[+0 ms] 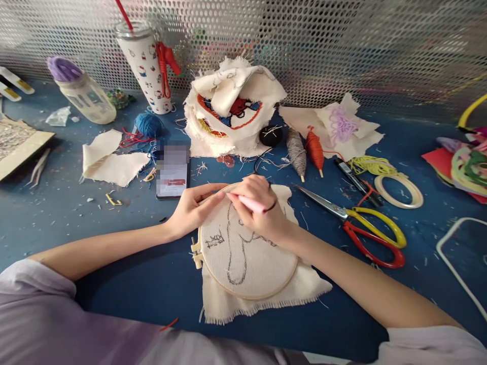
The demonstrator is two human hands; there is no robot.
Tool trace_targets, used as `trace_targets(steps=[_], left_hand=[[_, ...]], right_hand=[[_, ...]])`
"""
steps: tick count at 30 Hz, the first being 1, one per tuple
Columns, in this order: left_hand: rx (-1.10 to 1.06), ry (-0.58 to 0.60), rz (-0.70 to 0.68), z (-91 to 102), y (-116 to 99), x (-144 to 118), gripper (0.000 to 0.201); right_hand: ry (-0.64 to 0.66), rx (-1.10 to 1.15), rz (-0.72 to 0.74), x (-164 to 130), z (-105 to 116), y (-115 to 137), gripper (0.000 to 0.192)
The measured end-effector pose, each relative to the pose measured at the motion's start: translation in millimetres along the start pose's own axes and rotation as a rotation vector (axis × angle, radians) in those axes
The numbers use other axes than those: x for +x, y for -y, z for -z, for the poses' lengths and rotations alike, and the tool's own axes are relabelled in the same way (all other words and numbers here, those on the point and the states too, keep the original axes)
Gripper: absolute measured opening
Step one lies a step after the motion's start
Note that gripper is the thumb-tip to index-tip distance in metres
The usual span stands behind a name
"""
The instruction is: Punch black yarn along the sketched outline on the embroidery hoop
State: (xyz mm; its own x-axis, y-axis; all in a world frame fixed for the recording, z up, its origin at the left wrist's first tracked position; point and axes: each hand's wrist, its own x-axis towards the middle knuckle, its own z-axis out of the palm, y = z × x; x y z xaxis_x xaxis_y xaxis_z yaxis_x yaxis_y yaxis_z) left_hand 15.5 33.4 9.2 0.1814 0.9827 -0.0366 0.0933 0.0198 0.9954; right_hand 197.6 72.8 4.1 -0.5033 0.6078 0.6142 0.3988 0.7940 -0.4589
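A wooden embroidery hoop [249, 298] holds cream cloth [266, 271] with a frayed lower edge and a dark outline drawn on it. My left hand [192, 208] grips the hoop's upper left edge, thumb over the cloth, other fingers partly hidden. Closed round a pink-handled punch needle [253, 204], my right hand [262, 215] rests near the hoop's top. The tool's tip is close to my left thumb and too small to make out. Black yarn [272, 206] loops at the handle's rear end.
Scissors [344, 213] with red and yellow handles lie right of the hoop. A phone [172, 175], stitched cloth pieces [228, 121] and a black yarn ball [271, 136] are beyond it. A tumbler [142, 71] and a jar [89, 99] stand before the perforated metal panel [342, 45].
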Motion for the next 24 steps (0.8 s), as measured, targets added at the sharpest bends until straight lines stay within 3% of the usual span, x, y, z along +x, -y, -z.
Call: trace_targets(steps=[2, 4, 10, 14, 17, 20, 24], left_hand=[[-0.002, 0.008, -0.033, 0.4, 0.0, -0.3, 0.039], [-0.003, 0.016, -0.035, 0.7, 1.3, -0.3, 0.039], [-0.008, 0.000, 0.018, 0.9, 5.7, 0.2, 0.040], [-0.005, -0.015, 0.018, 0.8, 5.1, 0.3, 0.038], [0.014, -0.018, 0.015, 0.6, 4.1, 0.0, 0.038], [0.015, -0.013, 0.017, 0.5, 3.9, -0.3, 0.038], [0.050, -0.015, -0.040, 1.6, 4.9, -0.6, 0.038]], right_hand=[[0.048, -0.088, 0.085, -0.6, -0.9, 0.4, 0.012], [0.036, -0.050, 0.048, -1.3, -0.7, 0.6, 0.009], [-0.191, 0.440, -0.450, -0.8, 2.4, -0.1, 0.026], [-0.271, 0.623, -0.539, 0.7, 0.1, -5.9, 0.030], [-0.279, 0.677, -0.549, 0.6, -0.4, -7.3, 0.030], [-0.247, 0.571, -0.506, -1.1, 0.4, -4.1, 0.029], [-0.080, 0.241, -0.214, -4.1, -0.9, 0.1, 0.018]])
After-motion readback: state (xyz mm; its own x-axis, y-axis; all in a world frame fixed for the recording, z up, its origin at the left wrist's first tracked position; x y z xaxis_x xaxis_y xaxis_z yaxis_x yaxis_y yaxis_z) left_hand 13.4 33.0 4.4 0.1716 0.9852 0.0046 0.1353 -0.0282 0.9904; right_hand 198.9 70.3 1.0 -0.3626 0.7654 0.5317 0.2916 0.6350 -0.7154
